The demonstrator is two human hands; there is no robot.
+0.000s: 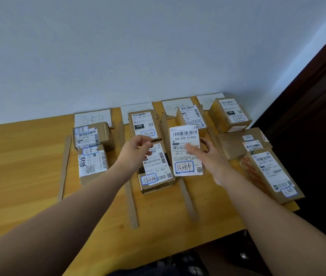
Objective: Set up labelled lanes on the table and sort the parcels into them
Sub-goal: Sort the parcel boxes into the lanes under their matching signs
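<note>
I'm looking down at the wooden table (28,156), where cardboard strips (131,204) mark off four lanes running back to the wall. My right hand (208,156) grips a parcel (186,150) with a white shipping label, thumb across the label's middle, fingers hidden behind it. It sits over the third lane, but I can't tell whether its bottom edge touches the table or hangs just above. My left hand (136,150) hovers over the second lane, fingers curled loosely and pinched toward the thumb, gripping nothing I can make out. It blocks part of the near parcel in the second lane (155,174).

At the wall stand four paper lane signs (92,118), handwritten, faint, and partly hidden by boxes; the two on the right I cannot read. The first lane holds two parcels (92,148), one propped against the other. The far-right lane holds three boxes (267,168), the nearest overhanging the table's edge. The far box in the third lane (192,116) is half hidden behind the held one.
</note>
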